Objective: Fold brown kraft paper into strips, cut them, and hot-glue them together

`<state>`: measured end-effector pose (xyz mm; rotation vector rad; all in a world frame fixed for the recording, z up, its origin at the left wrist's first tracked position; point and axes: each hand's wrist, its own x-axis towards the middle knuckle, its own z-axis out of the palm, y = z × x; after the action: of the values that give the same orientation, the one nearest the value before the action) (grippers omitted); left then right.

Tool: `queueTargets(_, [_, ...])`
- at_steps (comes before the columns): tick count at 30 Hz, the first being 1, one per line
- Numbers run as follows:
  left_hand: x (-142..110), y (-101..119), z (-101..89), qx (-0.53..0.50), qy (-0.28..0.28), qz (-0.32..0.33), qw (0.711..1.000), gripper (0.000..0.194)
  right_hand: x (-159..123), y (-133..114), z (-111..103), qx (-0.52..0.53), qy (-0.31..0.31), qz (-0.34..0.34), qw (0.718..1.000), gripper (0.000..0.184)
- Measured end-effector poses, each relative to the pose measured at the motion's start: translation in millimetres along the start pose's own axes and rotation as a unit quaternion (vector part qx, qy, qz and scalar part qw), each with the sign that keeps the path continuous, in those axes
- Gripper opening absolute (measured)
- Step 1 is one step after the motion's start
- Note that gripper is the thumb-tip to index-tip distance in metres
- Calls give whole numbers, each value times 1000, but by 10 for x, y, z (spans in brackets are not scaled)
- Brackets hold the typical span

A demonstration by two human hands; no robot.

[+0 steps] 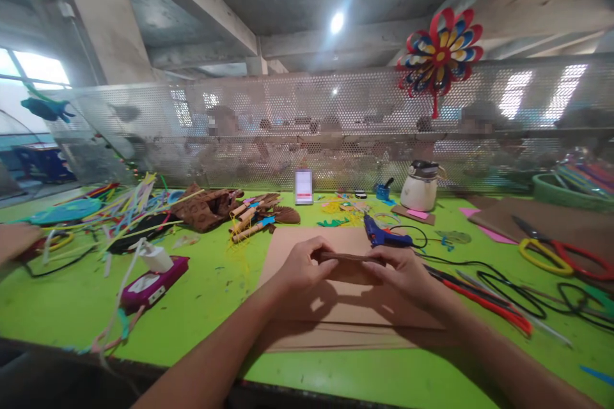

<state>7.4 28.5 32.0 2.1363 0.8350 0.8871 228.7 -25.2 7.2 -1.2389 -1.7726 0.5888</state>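
Note:
Between my two hands I hold a thin brown piece of paper or card (352,258), seen nearly edge-on above the table. My left hand (309,262) pinches its left end with thumb and fingers. At the other end, my right hand (401,268) grips it the same way. Below lie large light-brown paper sheets (307,333), with the shadows of my hands on them. A blue glue gun (386,234) rests just beyond my right hand. Red-handled pliers or a similar long tool (489,303) lies to the right of that hand.
On the green table (206,319) stand a purple power strip (156,281) at left and a white kettle-like jug (419,188) at back right. Scissors (561,255) and black cable (508,294) lie right. Rolled brown tubes (254,220) and a phone (304,186) are before a perforated metal screen (268,102).

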Motion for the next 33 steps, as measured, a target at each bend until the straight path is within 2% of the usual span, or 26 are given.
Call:
queueTargets(3, [-47,88,-29,28,-94,-24,995,16,-9,-17,-2,35,-35,29,998,21])
queueTargets(6, [-90,193,-16,48,-152,6,987,26,-24,-90,18,70,-65,60,994,23])
queueTargets(11, [-67,183,87,60,-131,51,988,28,-31,-218,56,64,-56,74,994,27])
queueTargets(14, [-41,107,120,30,-137,18,990,29,-18,-217,83,83,-44,84,992,31])
queueTargets(17, [-34,62,112,-51,-143,-25,988,28,-19,-169,108,120,-30,89,988,29])
queueTargets(19, [-31,41,96,-118,-141,-56,981,27,-36,-135,107,205,-36,95,974,36])
queueTargets(21, [-24,13,82,-192,-140,-88,967,31,-58,-114,81,320,-69,89,941,52])
queueTargets(22, [-21,-3,78,-230,-141,-99,958,33,-67,-111,60,374,-88,80,920,53])
queueTargets(24, [-17,-29,82,-305,-144,-112,935,35,-75,-120,16,446,-117,59,886,42])
queueTargets(26, [-25,-33,103,-362,-146,-120,913,36,-73,-144,-15,468,-128,53,873,34])
queueTargets(29, [-59,4,150,-404,-169,-128,890,35,-67,-197,-14,408,-141,57,900,33])
queueTargets(31, [-90,33,175,-417,-189,-131,879,35,-71,-241,5,343,-156,32,926,30])
queueTargets(33, [-123,49,187,-417,-216,-140,872,34,-82,-287,20,301,-167,0,939,24])
